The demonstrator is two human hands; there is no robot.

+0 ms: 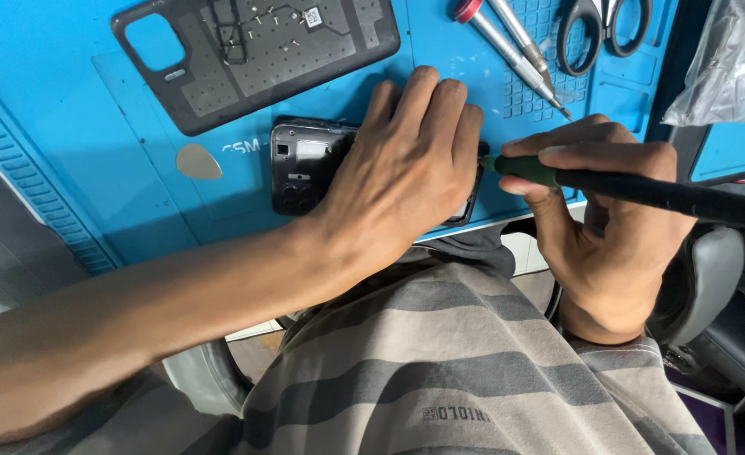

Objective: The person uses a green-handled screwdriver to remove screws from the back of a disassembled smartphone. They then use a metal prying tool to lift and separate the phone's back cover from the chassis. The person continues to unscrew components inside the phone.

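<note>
Head view shows the left hand [406,164] pressed flat on the phone [305,164] on the blue mat [69,101]. Its back cover [254,50] is already off, lying above. Right hand [596,202] grips a screwdriver [575,179] at the phone's edge, so work inside seems unfinished.

single head-worn view, looking steeply down, close over the blue work mat [52,101], person's own chest below

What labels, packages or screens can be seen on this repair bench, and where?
Sticker: small white square with a dark pattern, on the black back cover at top.
Plastic bag: clear, crinkled, top right.
Blue mat: white printed mark beside the phone.
</note>
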